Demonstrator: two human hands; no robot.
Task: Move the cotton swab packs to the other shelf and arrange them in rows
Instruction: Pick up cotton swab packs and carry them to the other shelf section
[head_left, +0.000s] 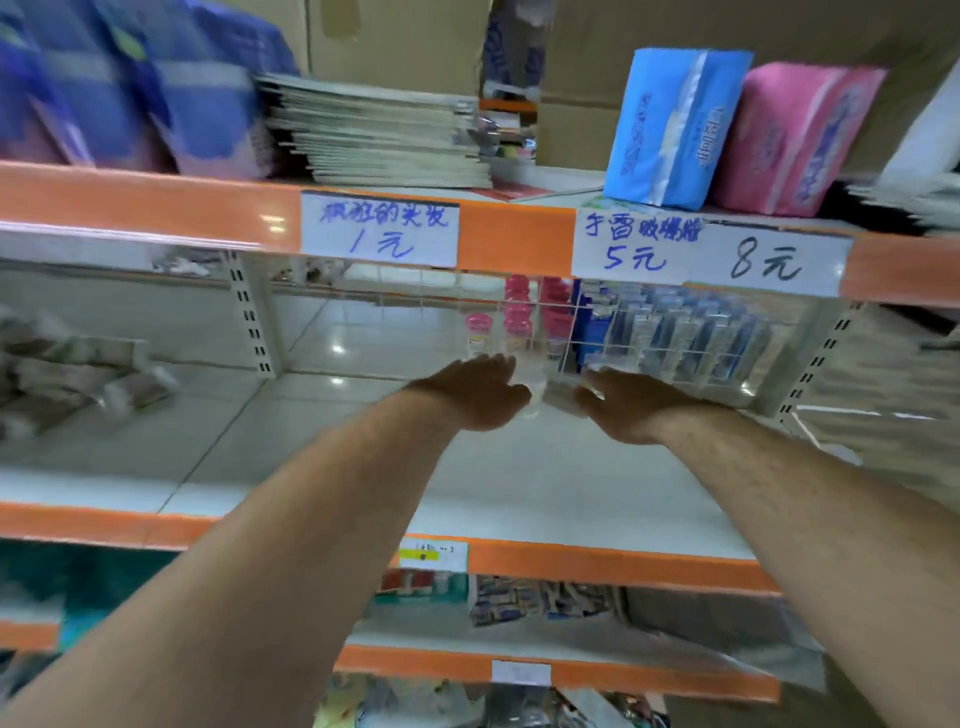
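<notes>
Both my arms reach deep into the middle shelf (519, 483), a white board with an orange front strip. My left hand (475, 392) and my right hand (631, 402) close from either side on a clear cotton swab pack (540, 392) that sits between them near the back of the shelf. Behind it stand more cotton swab packs with pink lids (514, 322), upright in a small cluster by a wire divider. The frame is blurred, so the exact finger contact is hard to read.
Blue-and-white flat packs (696, 338) fill a wire rack to the right. A heap of pale packets (62, 374) lies at the shelf's left. Above, the top shelf carries a blue tissue pack (670, 124), a pink pack (789, 140) and stacked booklets (384, 135). Handwritten price labels (379, 228) hang on its edge.
</notes>
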